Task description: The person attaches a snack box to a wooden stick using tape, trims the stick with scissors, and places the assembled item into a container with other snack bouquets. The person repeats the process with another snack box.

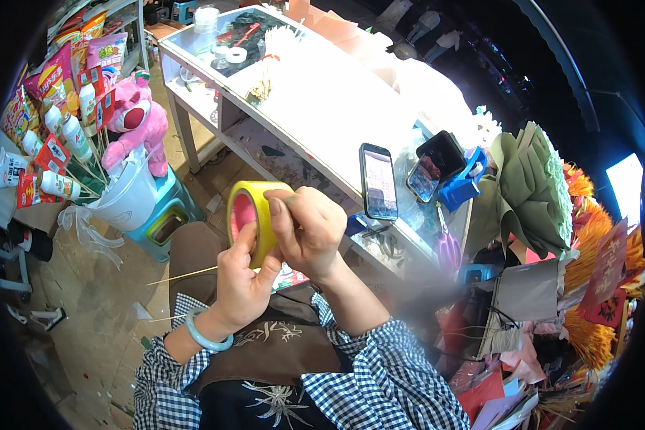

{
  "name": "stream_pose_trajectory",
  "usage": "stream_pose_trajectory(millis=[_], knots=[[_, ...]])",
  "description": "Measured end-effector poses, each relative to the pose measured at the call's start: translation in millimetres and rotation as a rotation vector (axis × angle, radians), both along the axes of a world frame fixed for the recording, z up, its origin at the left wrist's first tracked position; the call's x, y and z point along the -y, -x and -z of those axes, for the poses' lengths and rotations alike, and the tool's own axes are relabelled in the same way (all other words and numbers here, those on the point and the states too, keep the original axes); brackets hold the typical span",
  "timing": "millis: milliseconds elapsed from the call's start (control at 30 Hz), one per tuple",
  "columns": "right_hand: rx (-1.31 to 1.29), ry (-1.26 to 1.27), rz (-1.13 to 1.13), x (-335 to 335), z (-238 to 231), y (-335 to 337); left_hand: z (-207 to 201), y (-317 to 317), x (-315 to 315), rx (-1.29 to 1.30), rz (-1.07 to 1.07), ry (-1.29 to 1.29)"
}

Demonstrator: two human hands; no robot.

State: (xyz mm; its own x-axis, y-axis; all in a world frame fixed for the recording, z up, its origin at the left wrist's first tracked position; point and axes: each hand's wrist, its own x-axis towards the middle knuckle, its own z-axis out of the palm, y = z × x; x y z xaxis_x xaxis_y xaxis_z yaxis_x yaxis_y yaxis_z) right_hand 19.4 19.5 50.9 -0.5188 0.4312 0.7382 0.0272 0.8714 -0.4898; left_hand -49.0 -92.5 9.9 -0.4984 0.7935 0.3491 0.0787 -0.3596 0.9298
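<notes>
A wide roll of yellow adhesive tape with a pink core is held up above my lap. My left hand grips its lower edge, some fingers reaching into the core. With bent fingers, my right hand pinches the tape at the roll's upper right side; the tape's end is hidden. A thin wooden stick runs out leftward from behind my left hand, and a second thin stick shows by my wrist. Part of a colourful printed packet lies below my hands.
Ahead stands a glass-topped counter with a phone, another phone, a blue tape dispenser and purple-handled scissors. A white bucket of snacks and a pink plush toy sits left. Green-wrapped flowers stand right.
</notes>
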Motion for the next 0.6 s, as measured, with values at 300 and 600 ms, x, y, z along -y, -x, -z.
stream_pose_trajectory(millis=[300,600], knots=[[-0.069,-0.178,-0.012,-6.9,1.5,7.0,1.3,-2.3,-2.6,0.042,-0.042,-0.031],[-0.094,-0.272,0.001,0.4,3.2,7.4,-0.7,5.2,3.4,0.020,-0.001,0.071]])
